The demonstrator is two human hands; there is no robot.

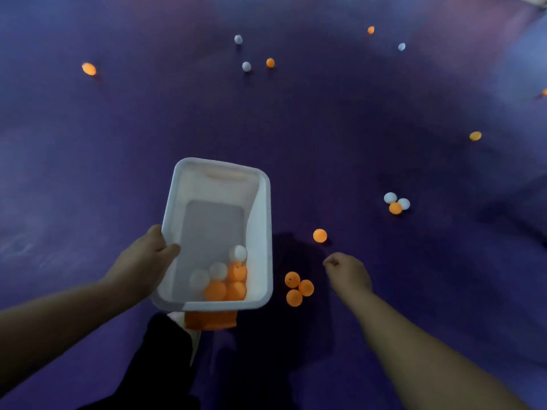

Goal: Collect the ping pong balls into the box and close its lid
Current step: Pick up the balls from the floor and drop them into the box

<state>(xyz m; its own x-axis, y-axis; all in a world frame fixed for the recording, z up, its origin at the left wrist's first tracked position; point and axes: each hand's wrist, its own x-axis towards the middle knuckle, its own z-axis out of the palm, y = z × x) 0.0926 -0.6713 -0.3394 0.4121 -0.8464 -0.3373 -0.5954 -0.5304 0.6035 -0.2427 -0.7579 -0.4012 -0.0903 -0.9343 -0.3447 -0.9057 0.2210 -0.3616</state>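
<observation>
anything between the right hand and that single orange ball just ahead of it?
Nothing visible. The right hand is loosely curled, and only bare purple floor separates it from the single orange ball.

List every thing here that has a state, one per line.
Box: open, no lid on, partly filled with balls.
Left hand: gripping the box rim.
Right hand: loosely curled, holding nothing visible.
Three orange balls: touching, on the floor beside the box.
Single orange ball: loose on the floor.

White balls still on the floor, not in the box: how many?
5: two far ahead, one above the other; one far right; two touching an orange ball at mid right. More may lie out of frame.
</observation>
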